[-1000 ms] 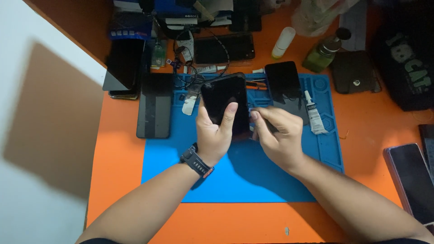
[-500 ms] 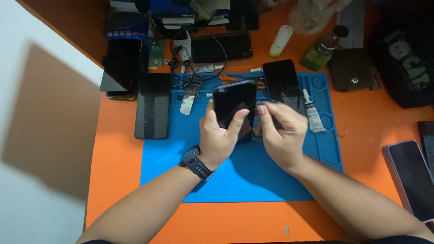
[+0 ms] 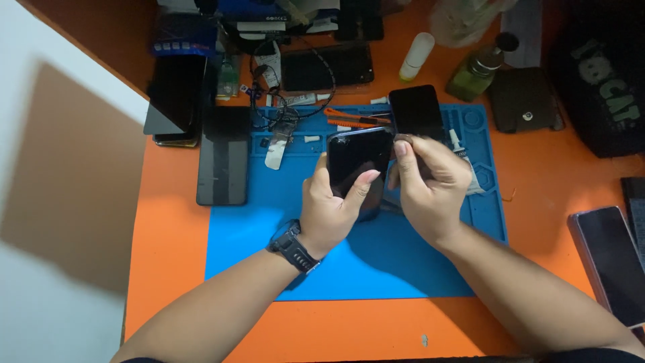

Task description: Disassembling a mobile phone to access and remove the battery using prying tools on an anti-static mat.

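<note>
Seen from above, two bare hands meet over a blue work mat (image 3: pixel 376 262) laid on an orange worktop (image 3: pixel 168 269). The left hand (image 3: pixel 329 212), a dark watch (image 3: pixel 293 246) on its wrist, is closed around a black smartphone (image 3: pixel 356 158), fingers behind it and thumb across the dark screen, holding it tilted above the middle of the mat. The right hand (image 3: pixel 430 188) is curled, its fingertips bunched against the phone's right edge; whether they pinch anything small cannot be told. Just beyond the right hand, a second black phone (image 3: pixel 416 111) lies at the mat's far edge. A dark phone (image 3: pixel 224 154) lies on the mat's left edge. Another phone (image 3: pixel 608 262) lies near the worktop's right edge.
</note>
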